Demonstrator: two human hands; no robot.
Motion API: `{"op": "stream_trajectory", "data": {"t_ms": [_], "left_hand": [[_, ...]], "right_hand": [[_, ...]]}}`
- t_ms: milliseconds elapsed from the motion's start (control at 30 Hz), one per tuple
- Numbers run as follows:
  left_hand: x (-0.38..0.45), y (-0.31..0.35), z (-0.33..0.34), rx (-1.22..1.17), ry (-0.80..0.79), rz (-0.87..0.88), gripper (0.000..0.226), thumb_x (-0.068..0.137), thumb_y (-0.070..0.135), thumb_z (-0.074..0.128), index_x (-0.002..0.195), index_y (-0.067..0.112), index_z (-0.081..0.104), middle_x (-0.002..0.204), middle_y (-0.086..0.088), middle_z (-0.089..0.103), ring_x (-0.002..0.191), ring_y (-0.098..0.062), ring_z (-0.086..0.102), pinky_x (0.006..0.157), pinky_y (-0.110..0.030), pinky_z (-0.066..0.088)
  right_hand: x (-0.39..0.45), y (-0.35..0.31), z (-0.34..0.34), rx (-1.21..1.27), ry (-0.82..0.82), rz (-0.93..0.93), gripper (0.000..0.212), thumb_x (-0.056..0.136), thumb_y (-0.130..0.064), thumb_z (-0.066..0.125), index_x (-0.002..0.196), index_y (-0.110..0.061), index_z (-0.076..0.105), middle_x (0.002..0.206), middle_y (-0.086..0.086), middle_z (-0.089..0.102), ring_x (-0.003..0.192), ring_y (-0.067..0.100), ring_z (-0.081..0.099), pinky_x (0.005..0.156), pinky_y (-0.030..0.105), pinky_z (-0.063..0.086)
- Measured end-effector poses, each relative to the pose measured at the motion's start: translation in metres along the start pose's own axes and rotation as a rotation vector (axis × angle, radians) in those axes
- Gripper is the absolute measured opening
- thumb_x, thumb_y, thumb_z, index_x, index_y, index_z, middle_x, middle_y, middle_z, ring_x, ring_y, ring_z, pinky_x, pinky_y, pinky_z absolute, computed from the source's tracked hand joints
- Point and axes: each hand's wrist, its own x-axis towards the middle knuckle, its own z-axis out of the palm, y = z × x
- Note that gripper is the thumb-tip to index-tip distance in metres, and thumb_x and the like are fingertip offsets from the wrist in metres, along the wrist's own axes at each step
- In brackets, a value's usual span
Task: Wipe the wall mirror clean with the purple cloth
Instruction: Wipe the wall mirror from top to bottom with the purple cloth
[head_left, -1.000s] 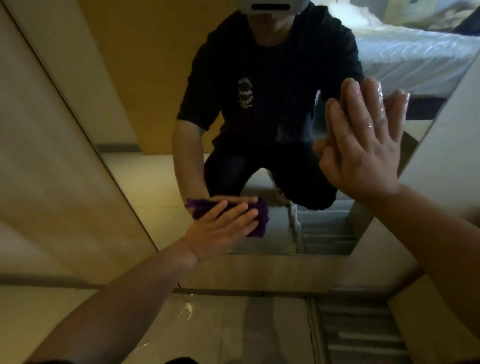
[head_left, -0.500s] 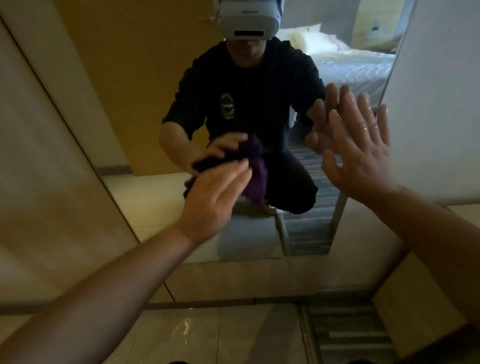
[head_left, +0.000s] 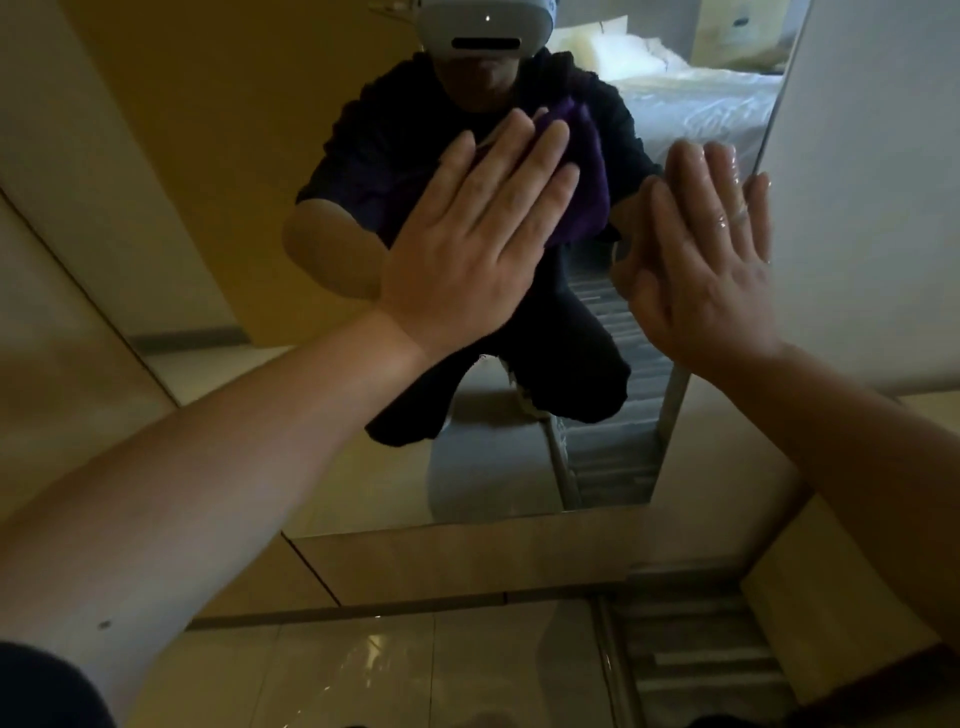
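The wall mirror (head_left: 488, 467) fills the middle of the view and reflects a crouching person in dark clothes. My left hand (head_left: 478, 234) lies flat with fingers spread, pressing the purple cloth (head_left: 587, 171) against the glass in the upper middle of the mirror. Most of the cloth is hidden under the hand; its folds show past the fingertips. My right hand (head_left: 711, 260) is flat on the glass near the mirror's right edge, fingers together and pointing up, holding nothing.
A pale wall panel (head_left: 872, 182) borders the mirror on the right and a beige panel (head_left: 78, 260) on the left. Below the mirror runs a wooden base (head_left: 467, 561), then glossy floor tiles (head_left: 363, 670) and a slatted grille (head_left: 691, 660).
My left hand has slid the cloth up the glass from the mirror's lower edge to its upper middle. The right hand stays flat near the right edge. The view has tilted upward.
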Motion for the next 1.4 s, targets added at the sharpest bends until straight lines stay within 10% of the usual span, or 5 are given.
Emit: {"op": "stream_trajectory", "data": {"t_ms": [467, 767, 1067, 1400], "left_hand": [[-0.185, 0.109, 0.005, -0.122, -0.594, 0.395, 0.05, 0.1, 0.023, 0.039, 0.147, 0.006, 0.041, 0.157, -0.01, 0.025, 0.15, -0.026, 0.015, 0.124, -0.042, 0.002], [-0.139, 0.09, -0.023, -0.406, -0.492, 0.188, 0.039, 0.1, 0.01, 0.049, 0.139, 0.008, 0.052, 0.144, -0.012, 0.052, 0.127, -0.027, 0.053, 0.099, -0.041, 0.046], [0.079, 0.037, -0.011, -0.282, 0.137, -0.047, 0.028, 0.101, 0.004, 0.052, 0.127, 0.003, 0.064, 0.133, -0.015, 0.061, 0.122, -0.03, 0.059, 0.095, -0.045, 0.049], [0.053, 0.092, 0.039, -0.118, -0.045, 0.004, 0.04, 0.106, 0.012, 0.039, 0.145, 0.003, 0.045, 0.15, -0.019, 0.042, 0.14, -0.038, 0.039, 0.109, -0.056, 0.038]], "right_hand": [[0.001, 0.0, 0.0, -0.006, -0.005, 0.019, 0.054, 0.097, -0.021, 0.051, 0.146, -0.002, 0.042, 0.15, 0.028, 0.039, 0.139, 0.051, 0.033, 0.117, 0.06, 0.017], [-0.005, 0.023, -0.032, 0.031, -0.153, 0.082, 0.057, 0.103, -0.025, 0.046, 0.154, -0.009, 0.029, 0.161, 0.016, 0.021, 0.15, 0.037, 0.014, 0.122, 0.052, 0.005], [-0.021, 0.082, -0.032, -0.069, -0.365, 0.321, 0.071, 0.103, -0.035, 0.039, 0.157, -0.01, 0.001, 0.165, 0.015, -0.001, 0.152, 0.032, -0.004, 0.123, 0.051, -0.001], [-0.029, 0.093, -0.017, -0.088, -0.196, 0.242, 0.063, 0.103, -0.032, 0.042, 0.154, -0.002, 0.02, 0.161, 0.022, 0.017, 0.15, 0.04, 0.012, 0.122, 0.052, 0.007]]}}
